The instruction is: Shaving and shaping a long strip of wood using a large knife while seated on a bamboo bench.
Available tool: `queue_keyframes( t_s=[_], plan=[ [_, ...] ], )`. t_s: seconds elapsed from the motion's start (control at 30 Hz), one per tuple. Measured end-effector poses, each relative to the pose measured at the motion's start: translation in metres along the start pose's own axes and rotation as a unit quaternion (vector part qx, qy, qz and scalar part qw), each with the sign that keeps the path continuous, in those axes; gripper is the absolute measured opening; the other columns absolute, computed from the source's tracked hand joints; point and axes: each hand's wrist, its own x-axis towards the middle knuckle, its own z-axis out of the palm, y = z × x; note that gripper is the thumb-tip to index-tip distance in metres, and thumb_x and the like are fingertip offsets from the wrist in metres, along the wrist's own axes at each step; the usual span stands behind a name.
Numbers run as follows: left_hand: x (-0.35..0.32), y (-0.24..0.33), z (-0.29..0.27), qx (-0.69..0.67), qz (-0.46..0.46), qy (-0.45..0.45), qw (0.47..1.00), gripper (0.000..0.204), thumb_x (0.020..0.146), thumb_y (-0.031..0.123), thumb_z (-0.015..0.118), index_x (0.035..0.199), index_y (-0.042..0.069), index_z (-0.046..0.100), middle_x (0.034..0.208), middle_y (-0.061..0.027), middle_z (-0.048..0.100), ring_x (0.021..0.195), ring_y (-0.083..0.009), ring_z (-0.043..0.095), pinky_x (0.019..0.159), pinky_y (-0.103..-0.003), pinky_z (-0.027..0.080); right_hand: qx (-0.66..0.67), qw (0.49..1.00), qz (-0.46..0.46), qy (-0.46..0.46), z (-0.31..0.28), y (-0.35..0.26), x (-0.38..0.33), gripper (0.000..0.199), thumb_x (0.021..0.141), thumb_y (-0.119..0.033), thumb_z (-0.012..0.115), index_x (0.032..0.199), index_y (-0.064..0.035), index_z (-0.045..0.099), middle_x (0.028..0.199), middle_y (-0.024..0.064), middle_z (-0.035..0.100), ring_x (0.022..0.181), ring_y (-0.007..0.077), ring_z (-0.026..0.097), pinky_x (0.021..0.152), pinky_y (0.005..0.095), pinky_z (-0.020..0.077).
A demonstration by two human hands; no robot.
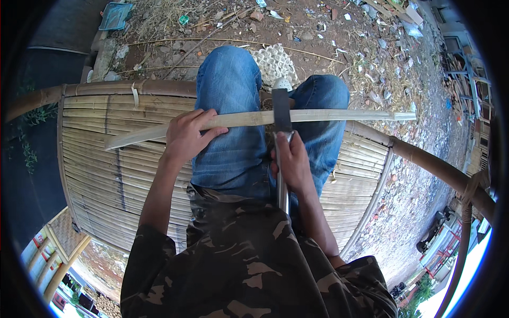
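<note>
Pale bamboo, dark steel

Matt, smooth split bamboo strip [254, 119] under the fingers; dull dark metal blade [281, 108], shiny steel handle [282, 191] within the fingers.

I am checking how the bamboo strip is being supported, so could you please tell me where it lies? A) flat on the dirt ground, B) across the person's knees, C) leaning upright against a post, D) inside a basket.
B: the long bamboo strip lies across both jeans-clad knees, gripped by the left hand, while the right hand holds a blade crossing it.
</note>
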Motion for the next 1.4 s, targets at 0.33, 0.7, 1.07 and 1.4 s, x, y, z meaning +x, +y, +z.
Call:
queue_keyframes(
  t_s=[0.33, 0.7, 1.07, 1.4],
  plan=[
    [0.018, 0.017, -0.011, 0.001, -0.065, -0.102, 0.993, 0.045, 0.080, 0.049, 0.074, 0.096, 0.009, 0.062, 0.081, -0.0081, 0.070, 0.069, -0.0264, 0.068, 0.062, -0.038, 0.052, -0.059, 0.998, 0.007, 0.012, -0.027, -0.002, 0.003, 0.033, 0.102, -0.034, 0.048, 0.095, -0.0015, 0.046, 0.067, 0.0064, 0.056, 0.047, 0.0140, 0.057, 0.042, 0.0311, 0.0468],
    [-0.012, -0.025, -0.054, -0.003, -0.120, -0.161, 0.980, 0.044, 0.084, 0.050, 0.069, 0.091, 0.006, 0.063, 0.077, -0.0122, 0.069, 0.069, -0.0298, 0.068, 0.061, -0.040, 0.051, 0.261, 0.952, 0.036, 0.158, -0.124, 0.001, -0.006, 0.024, 0.101, -0.031, 0.050, 0.117, -0.0137, 0.049, 0.079, 0.0035, 0.055, 0.055, 0.0108, 0.052, 0.048, 0.0261, 0.0463],
    [0.023, 0.000, -0.024, 0.035, -0.076, -0.135, 0.987, 0.053, 0.084, 0.055, 0.068, 0.073, 0.005, 0.059, 0.061, -0.0143, 0.062, 0.058, -0.0313, 0.063, 0.056, -0.042, 0.047, 0.260, 0.955, -0.037, 0.134, -0.074, -0.019, -0.013, 0.031, 0.101, -0.035, 0.049, 0.104, -0.0044, 0.050, 0.069, 0.0047, 0.051, 0.048, 0.0116, 0.047, 0.042, 0.0275, 0.0393],
    [0.016, -0.005, -0.013, 0.029, -0.016, -0.101, 0.994, 0.053, 0.085, 0.055, 0.067, 0.071, 0.005, 0.058, 0.055, -0.0141, 0.058, 0.052, -0.0329, 0.060, 0.052, -0.042, 0.046, 0.293, 0.955, 0.013, 0.031, -0.069, 0.000, 0.001, 0.026, 0.100, -0.034, 0.051, 0.103, -0.0084, 0.048, 0.070, 0.0031, 0.050, 0.046, 0.0103, 0.045, 0.040, 0.0262, 0.0370]
  ],
)
